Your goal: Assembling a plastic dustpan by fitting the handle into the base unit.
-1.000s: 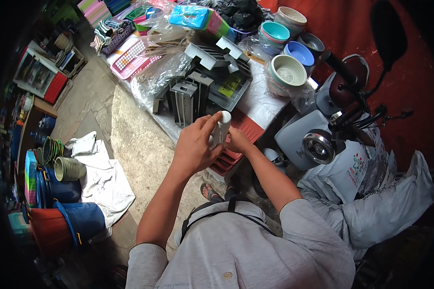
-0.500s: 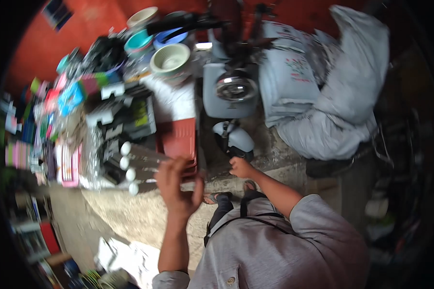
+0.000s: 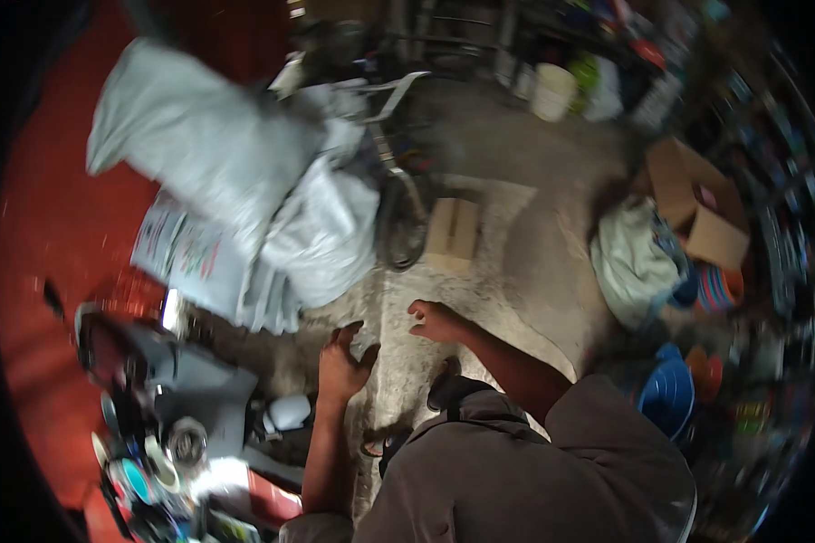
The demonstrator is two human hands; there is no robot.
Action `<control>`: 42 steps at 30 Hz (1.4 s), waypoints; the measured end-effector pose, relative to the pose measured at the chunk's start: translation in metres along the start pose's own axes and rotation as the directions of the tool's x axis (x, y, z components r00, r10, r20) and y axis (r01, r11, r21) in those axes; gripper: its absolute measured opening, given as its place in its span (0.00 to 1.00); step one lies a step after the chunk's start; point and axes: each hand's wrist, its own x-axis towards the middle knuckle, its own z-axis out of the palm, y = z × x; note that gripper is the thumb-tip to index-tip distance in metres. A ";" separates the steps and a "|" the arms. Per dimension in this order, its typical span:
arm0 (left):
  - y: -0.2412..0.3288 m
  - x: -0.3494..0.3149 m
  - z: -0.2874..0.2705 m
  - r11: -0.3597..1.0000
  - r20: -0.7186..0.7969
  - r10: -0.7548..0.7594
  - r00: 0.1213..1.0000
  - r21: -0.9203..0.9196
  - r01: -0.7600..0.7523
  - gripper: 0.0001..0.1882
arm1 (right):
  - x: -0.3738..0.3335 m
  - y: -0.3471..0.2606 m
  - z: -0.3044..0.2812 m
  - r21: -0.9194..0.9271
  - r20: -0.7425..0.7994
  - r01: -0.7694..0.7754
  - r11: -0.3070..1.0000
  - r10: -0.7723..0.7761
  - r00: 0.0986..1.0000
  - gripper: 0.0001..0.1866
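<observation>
L hand [image 3: 341, 369] nr R hand [image 3: 438, 322], both half-curled.

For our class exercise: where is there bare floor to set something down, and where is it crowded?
Bare floor lies between the small cardboard box and the pale sack at right, and beyond the box toward the white bucket. It is crowded at left, with piled white sacks and the motorbike, and around the open carton.

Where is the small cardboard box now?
Head view, upper middle: the small cardboard box sits on the floor, right of a wheel, beyond the right hand.
</observation>
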 end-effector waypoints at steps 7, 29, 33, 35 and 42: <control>0.122 0.178 0.156 0.943 0.265 0.327 0.907 -0.161 -0.293 0.26 | -0.088 0.108 -0.200 0.043 -0.517 -0.210 0.977 0.202 0.832 0.25; 0.403 0.583 0.480 0.959 0.809 0.246 0.534 -0.125 -0.253 0.32 | -0.148 0.389 -0.440 0.842 -0.379 -0.385 0.378 0.922 0.077 0.25; 0.422 0.638 0.545 0.946 0.769 0.309 0.559 -0.188 -0.264 0.31 | -0.131 0.457 -0.512 0.850 -0.418 -0.301 0.432 0.901 0.114 0.24; 0.421 0.667 0.581 0.953 0.782 0.295 0.548 -0.196 -0.232 0.31 | -0.117 0.493 -0.553 0.830 -0.431 -0.344 0.439 0.896 0.106 0.23; 0.499 0.747 0.647 0.981 0.752 0.185 0.633 -0.184 -0.068 0.29 | -0.109 0.630 -0.635 0.716 -0.279 -0.603 0.351 0.936 0.213 0.24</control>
